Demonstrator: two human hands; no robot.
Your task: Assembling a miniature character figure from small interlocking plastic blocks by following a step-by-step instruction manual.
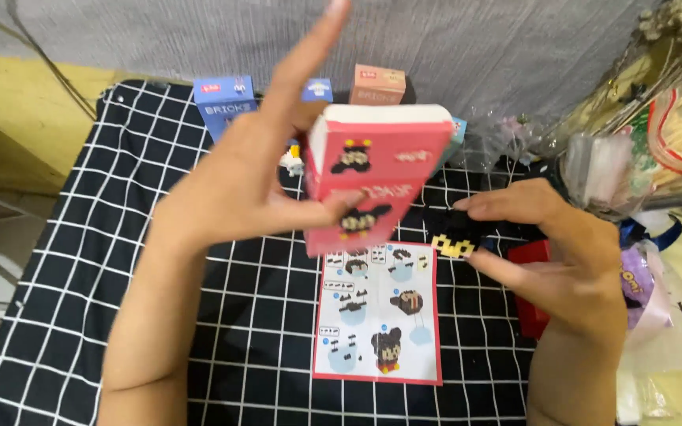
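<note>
Head view: a pink box (376,177) is held upright above the black checked cloth (80,260), clamped between the thumb and fingers of the left hand (254,181), its index finger raised. A small yellow-and-black brick piece (453,244) is pinched at the fingertips of the right hand (562,244), just right of the box, above the instruction sheet (378,312).

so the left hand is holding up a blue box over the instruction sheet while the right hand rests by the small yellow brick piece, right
Not quite: the box held up by the left hand is pink-red, not blue, as the head view shows. The blue boxes stand at the back of the checked cloth. The rest holds: it is above the instruction sheet, and the right hand rests by the yellow brick piece.
</note>
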